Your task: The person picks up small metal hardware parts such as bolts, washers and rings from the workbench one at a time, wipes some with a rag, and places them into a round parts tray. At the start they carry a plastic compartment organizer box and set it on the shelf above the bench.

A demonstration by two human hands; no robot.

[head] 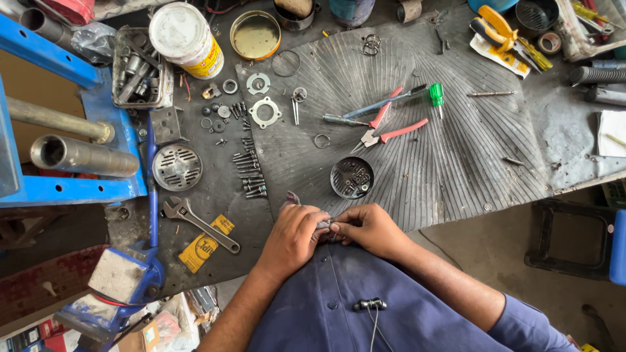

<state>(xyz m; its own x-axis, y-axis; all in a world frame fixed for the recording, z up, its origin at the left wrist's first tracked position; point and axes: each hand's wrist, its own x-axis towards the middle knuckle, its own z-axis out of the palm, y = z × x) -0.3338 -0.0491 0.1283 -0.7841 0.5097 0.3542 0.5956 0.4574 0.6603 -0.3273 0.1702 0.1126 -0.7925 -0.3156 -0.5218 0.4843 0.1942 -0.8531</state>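
At the near edge of the ribbed black rubber mat, left hand and right hand pinch a crumpled grey cloth shut between them; best kept tight around whatever small part it hides.

A repair workshop: grimy bench with pliers, adjustable wrench, loose bolts, blue vise.

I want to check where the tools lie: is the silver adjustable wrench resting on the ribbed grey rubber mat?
No: the silver adjustable wrench lies on the dark bench surface, left of the ribbed grey rubber mat.
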